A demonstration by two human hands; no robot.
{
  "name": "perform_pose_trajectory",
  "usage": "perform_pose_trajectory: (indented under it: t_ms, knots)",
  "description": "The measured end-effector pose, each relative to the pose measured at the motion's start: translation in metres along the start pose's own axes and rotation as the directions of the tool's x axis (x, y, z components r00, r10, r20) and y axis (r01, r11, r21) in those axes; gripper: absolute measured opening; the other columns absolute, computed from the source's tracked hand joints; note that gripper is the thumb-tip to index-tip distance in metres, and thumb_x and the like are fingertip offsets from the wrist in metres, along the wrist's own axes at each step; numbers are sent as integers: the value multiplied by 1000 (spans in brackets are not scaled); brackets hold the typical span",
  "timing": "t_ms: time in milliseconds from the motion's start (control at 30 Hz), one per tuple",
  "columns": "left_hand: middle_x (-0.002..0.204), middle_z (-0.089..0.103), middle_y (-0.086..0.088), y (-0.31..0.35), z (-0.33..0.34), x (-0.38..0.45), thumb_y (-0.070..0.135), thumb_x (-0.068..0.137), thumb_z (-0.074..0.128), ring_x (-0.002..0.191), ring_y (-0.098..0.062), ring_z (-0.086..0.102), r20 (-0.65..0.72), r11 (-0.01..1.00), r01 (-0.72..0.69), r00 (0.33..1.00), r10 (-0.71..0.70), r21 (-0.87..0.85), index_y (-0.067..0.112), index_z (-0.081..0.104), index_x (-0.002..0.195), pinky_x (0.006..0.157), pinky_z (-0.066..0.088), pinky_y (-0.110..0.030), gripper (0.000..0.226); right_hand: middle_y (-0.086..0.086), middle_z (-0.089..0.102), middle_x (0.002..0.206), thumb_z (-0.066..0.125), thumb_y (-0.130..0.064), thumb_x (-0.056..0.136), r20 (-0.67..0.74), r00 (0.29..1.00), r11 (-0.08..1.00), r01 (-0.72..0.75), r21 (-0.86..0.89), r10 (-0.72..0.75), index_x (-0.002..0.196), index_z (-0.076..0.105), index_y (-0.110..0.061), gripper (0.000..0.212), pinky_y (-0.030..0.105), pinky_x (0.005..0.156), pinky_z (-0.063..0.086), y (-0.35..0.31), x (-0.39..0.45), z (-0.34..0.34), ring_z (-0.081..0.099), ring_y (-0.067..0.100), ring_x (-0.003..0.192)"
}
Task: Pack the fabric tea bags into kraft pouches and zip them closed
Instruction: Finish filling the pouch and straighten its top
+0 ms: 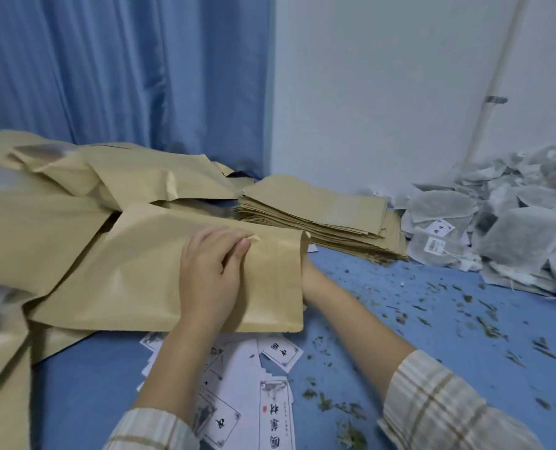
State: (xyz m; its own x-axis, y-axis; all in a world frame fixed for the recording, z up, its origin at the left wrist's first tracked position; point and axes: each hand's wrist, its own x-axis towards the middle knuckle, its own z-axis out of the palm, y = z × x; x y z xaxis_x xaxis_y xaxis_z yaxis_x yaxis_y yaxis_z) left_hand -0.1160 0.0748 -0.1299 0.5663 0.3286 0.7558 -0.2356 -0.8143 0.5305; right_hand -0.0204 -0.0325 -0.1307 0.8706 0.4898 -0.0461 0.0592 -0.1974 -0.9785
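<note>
Kraft pouch in hand: tan kraft pouch lying flat at centre frame, mouth edge facing right, resting on other pouches and the blue tabletop.
Left hand: on top of the pouch near its mouth; grip holding the pouch, thumb pressed on the upper face.
Right hand: mostly hidden at the pouch mouth, wrist showing just right of the edge; grip cannot be told.
Filled pouches: loose heap, left and upper left of frame, bulging and overlapping.
Flat pouch stack: neat pile of empty pouches, centre right, just behind the held pouch.
Fabric tea bags: grey mesh bags with paper tags, heaped at right edge against the white wall.
Printed cards: white labels scattered at lower centre, beneath the forearms.
Tea crumbs: green flecks strewn over the lower right.
Curtain: blue, upper left.
Sleeves: pale plaid, bottom edge.
</note>
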Motion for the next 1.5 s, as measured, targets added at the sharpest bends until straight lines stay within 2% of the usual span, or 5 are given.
perform_pose_trajectory:
  t_ms: [200,367,967,1200,1500]
  knots:
    - [97,69,4,-8,-2,3,24,90,53,100,-23,54,-26,1000,2,1000,-1,27,13,73,95,91,39,-41,23,-14,65,67,50,-13,89,-222,940,872,129,-472,-259,79,70,-29,27,8,54,42,34,-4,-60,58,5,61]
    - [97,66,8,-9,1,2,22,90,55,100,-23,53,-32,1000,-13,999,14,18,15,73,96,91,39,-42,20,-11,49,132,55,-54,84,122,979,571,196,-798,-165,127,55,-29,50,37,101,29,52,-6,-62,34,16,123]
    - [96,63,13,-12,4,-2,24,90,51,99,-17,49,-90,998,-50,994,54,50,13,72,96,89,34,-31,25,0,61,108,68,-29,83,57,969,566,189,-803,-242,120,61,-19,38,15,71,32,53,-13,-91,47,7,86]
    - [99,69,2,-9,4,-2,22,91,52,99,-25,52,-70,998,-34,997,38,57,13,72,97,90,30,-28,23,4,65,77,61,-14,89,-101,995,987,-6,-160,-11,91,64,-10,6,23,69,57,47,-21,-113,62,8,64]
    - [98,69,4,6,12,-6,21,90,52,99,-26,53,-88,1000,-11,996,10,-12,13,73,96,91,31,-30,24,5,51,54,48,1,91,248,965,993,69,101,-92,109,59,-5,22,23,44,37,26,-48,-104,39,13,44]
